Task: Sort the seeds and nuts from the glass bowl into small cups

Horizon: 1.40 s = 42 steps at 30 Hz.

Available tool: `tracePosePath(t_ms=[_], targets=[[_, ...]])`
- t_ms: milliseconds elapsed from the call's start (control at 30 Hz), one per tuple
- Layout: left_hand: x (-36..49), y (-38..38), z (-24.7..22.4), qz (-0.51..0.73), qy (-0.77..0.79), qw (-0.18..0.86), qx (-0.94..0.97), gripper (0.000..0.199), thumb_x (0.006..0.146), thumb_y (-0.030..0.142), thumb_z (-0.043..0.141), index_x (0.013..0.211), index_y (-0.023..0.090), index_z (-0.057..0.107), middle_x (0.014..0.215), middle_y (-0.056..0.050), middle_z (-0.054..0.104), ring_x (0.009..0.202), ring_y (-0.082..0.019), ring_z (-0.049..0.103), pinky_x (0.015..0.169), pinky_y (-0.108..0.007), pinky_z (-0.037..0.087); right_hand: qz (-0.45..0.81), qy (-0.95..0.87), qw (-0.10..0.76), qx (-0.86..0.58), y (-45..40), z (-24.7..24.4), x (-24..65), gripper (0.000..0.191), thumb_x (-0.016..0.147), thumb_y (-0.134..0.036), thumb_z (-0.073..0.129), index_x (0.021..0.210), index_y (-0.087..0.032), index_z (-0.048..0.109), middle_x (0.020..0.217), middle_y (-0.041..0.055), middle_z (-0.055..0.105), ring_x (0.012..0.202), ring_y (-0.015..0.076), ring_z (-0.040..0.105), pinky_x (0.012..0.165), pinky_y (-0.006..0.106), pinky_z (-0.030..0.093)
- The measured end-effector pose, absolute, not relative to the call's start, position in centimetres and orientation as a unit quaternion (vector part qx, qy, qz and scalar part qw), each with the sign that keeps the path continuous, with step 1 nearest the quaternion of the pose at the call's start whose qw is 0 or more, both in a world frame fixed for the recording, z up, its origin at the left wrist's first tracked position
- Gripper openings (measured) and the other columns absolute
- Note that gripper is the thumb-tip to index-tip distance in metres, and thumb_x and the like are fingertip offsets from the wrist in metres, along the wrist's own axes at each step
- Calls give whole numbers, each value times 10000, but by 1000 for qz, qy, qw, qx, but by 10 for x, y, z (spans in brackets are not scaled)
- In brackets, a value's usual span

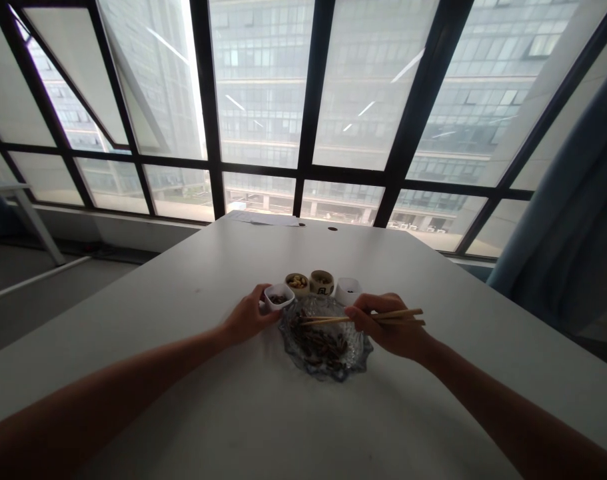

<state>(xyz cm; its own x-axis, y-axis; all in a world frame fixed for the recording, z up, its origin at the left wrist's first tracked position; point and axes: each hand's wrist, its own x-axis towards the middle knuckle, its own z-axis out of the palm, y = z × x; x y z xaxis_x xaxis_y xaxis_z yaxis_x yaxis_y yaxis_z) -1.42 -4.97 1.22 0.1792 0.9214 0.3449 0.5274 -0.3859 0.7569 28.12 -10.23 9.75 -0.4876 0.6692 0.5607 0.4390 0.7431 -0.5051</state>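
Note:
My left hand (250,313) is closed round the side of a small white cup (280,303) with dark bits inside, beside the plate's upper left rim. In my right hand (390,327) is a pair of wooden chopsticks (393,315), pointing left. Their tips are over dark, elongated pieces (323,347) lying in a scalloped clear glass plate (360,360); whether they grip one I cannot tell. Behind the plate stand a cup of yellowish pieces (297,281), a beige cup with a dark character (322,283) and another white cup (346,290), partly behind my right hand.
All this rests on a long white table (208,267). White paper sheets (268,219) lie at its far end, near two dark round holes. Beyond are large dark-framed windows (306,120). A blue curtain (558,180) hangs at right, and another white table (38,223) stands at left.

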Motion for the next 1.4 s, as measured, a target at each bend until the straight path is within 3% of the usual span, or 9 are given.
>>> tracePosePath(t_ms=[400, 800, 1033, 1400], targets=[[-17, -46, 6, 405, 487, 246, 734, 591, 743, 419, 719, 1247, 179, 524, 1023, -81, 706, 806, -183, 670, 709, -273, 514, 164, -840, 374, -358, -101, 97, 280, 428, 935, -418, 561, 598, -160, 612, 463, 18, 588, 394, 89, 492, 394, 194, 371], [-16, -48, 11, 398, 498, 239, 733, 586, 734, 392, 720, 1243, 179, 524, 1018, -90, 708, 812, -201, 684, 720, -296, 531, 178, -857, 376, -303, -100, 102, 287, 318, 907, -344, 649, 677, -136, 715, 493, 21, 626, 398, 90, 520, 398, 195, 394], [-16, -47, 9, 399, 491, 242, 735, 591, 751, 417, 712, 1253, 172, 517, 1027, -95, 708, 850, -203, 683, 746, -301, 536, 153, -903, 328, -232, -98, 98, 287, 294, 938, -348, 623, 750, -148, 728, 561, 16, 645, 429, 68, 497, 415, 178, 382], [-17, -47, 9, 395, 499, 227, 737, 591, 748, 418, 707, 1252, 177, 515, 996, -75, 690, 797, -184, 665, 723, -290, 527, 149, -885, 361, -253, -100, 108, 291, 315, 939, -349, 612, 722, -140, 703, 500, 13, 625, 400, 83, 529, 413, 184, 400]])
